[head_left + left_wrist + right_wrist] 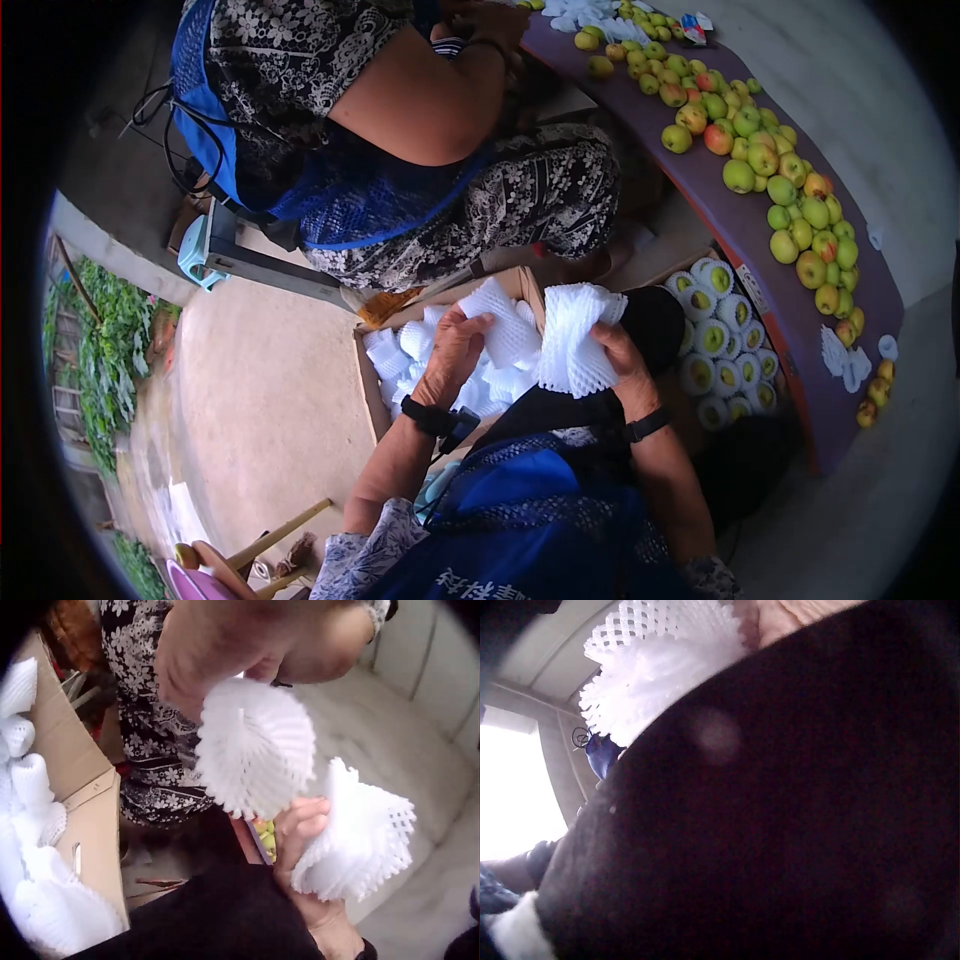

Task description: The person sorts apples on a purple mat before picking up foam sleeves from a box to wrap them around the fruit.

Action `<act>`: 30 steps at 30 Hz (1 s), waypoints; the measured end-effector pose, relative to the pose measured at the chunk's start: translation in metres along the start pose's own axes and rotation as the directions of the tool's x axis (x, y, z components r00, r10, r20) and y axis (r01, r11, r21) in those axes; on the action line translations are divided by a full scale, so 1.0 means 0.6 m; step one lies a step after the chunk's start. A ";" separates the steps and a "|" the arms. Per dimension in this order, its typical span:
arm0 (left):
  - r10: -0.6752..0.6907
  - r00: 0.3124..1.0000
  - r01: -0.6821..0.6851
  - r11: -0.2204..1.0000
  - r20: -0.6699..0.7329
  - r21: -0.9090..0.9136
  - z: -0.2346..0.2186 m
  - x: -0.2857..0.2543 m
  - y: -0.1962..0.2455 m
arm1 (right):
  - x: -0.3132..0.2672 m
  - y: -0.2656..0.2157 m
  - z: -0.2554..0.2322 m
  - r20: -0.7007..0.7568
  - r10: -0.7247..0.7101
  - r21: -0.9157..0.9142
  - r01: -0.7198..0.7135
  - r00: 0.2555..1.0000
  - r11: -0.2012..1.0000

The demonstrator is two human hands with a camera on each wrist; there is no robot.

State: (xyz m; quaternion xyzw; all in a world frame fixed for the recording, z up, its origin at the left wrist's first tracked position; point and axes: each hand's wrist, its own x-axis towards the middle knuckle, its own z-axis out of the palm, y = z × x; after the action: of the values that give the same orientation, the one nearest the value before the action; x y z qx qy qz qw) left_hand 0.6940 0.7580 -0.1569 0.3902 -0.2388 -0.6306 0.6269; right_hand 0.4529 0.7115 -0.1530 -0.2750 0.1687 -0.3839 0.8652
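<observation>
My left hand (455,350) pinches a white foam net sleeve (499,322) above the box of foam sleeves. Just to the right, my right hand (626,362) grips a bunch of white foam netting (578,340), held over my dark-clothed leg. The two pieces are close together but apart. In the left wrist view, the left hand's sleeve (255,746) looks flattened and ribbed, and the right hand (304,832) has its fingers round the other netting (360,836). In the right wrist view, dark cloth covers most of the picture, with netting (660,660) at the top.
A cardboard box (367,388) full of foam sleeves stands below my hands. To its right is a box of sleeved apples (711,338). Loose apples (762,158) lie on a purple-topped table (870,262). Another person (400,120) sits at the upper left, near the box.
</observation>
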 end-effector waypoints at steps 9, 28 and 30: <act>0.121 0.990 -0.138 0.939 0.072 0.316 0.060 -0.003 -0.010 | 0.008 0.000 0.036 -0.013 0.034 -0.360 -0.037 0.999 0.932; 0.122 0.921 -0.211 0.955 0.371 0.210 0.100 -0.046 0.010 | 0.014 0.004 0.050 0.009 -0.071 -0.649 0.060 0.997 0.759; 0.084 0.967 -0.175 0.903 0.239 0.392 0.104 -0.048 0.009 | 0.014 0.007 0.050 0.018 -0.080 -0.670 0.072 0.997 0.739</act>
State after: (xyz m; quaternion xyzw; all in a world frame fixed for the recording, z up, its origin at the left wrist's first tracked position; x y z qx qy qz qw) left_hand 0.6453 0.7740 -0.1105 0.4249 -0.4581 -0.5620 0.5421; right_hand 0.4758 0.7179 -0.1325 -0.5714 0.2890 -0.3344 0.6915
